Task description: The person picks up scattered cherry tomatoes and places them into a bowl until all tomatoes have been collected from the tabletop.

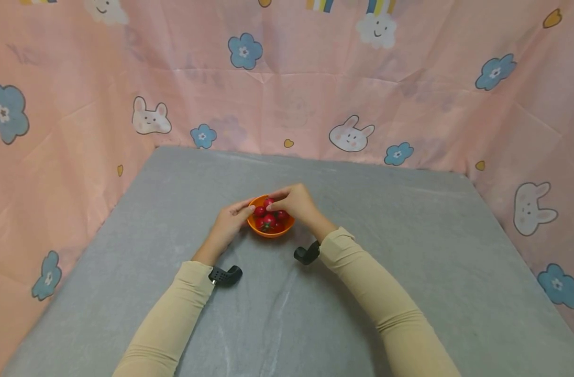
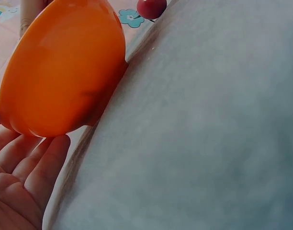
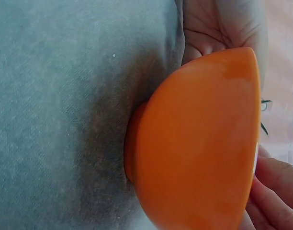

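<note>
An orange bowl (image 1: 271, 235) stands on the grey cloth, holding several red cherry tomatoes (image 1: 269, 220), one with a green stem facing up. My left hand (image 1: 228, 222) grips the bowl's left side, thumb at the rim and fingers against the outer wall. In the left wrist view, these fingers (image 2: 48, 165) touch the underside of the bowl (image 2: 65, 67). From the right, my right hand (image 1: 298, 204) reaches over the rim and pinches a cherry tomato (image 1: 268, 202) between thumb and fingers. Its fingers (image 3: 278, 184) show past the rim in the right wrist view.
Another red tomato (image 2: 151, 7) appears beyond the bowl in the left wrist view, beside the cloth surface. Grey cloth (image 1: 386, 220) covers the table. A pink patterned curtain (image 1: 287, 99) hangs along its back and sides. Black cameras (image 1: 225, 275) sit on both wrists.
</note>
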The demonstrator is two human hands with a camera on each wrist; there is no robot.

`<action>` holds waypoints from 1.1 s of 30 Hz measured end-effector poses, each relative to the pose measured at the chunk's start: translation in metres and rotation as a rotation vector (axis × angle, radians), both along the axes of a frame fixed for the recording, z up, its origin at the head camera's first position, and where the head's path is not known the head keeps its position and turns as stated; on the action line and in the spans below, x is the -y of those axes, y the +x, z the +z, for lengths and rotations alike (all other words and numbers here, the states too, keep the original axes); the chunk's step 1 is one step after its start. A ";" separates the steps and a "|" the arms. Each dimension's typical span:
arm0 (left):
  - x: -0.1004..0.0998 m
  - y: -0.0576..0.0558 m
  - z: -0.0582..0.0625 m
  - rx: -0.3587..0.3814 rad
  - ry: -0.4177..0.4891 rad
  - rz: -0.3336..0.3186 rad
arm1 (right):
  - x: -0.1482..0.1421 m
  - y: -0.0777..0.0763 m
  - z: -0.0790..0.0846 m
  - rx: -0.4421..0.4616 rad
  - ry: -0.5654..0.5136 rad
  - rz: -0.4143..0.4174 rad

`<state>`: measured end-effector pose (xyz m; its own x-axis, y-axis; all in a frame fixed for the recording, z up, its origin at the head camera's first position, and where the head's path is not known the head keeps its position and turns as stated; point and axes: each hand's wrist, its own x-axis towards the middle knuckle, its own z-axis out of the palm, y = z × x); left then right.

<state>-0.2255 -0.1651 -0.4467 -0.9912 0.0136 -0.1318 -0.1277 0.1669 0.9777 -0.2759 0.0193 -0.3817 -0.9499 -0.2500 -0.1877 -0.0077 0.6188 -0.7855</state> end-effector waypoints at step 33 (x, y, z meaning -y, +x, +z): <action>-0.002 -0.002 -0.001 -0.006 -0.009 0.014 | -0.060 0.012 0.003 0.019 -0.196 -0.095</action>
